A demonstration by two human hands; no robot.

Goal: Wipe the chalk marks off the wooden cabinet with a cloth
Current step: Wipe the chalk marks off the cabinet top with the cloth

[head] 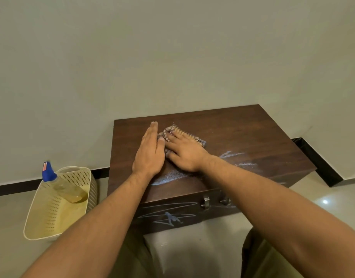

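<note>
The flat open right hand (184, 153) presses the bumpy brown cloth (180, 135) on the dark wooden cabinet (242, 133) mid-frame, the left hand (149, 153) flat, holding nothing; I think it's mid-wipe, and next should rub the white chalk marks (168, 177) lower down.

Mostly buried under the right hand (185, 152): the cloth (173, 133), only a bunched fringe peeking out beyond the fingertips and toward the left hand (149, 152). Weave and true colour of it too blurred to tell. Impossible to judge whether the right grip pinches the cloth or only presses flat on it. Smeared beneath both wrists, nearer than the grip: the chalk marks (168, 176), partly covered by the forearms. On the cabinet (252, 135) front, below the grip, scribbles cut by the left forearm, and one handle (205, 201) half hidden. Cut off at the bottom edge: both arms and the knees. Left of the grip, a bottle (66, 187) label too small to read.
</note>
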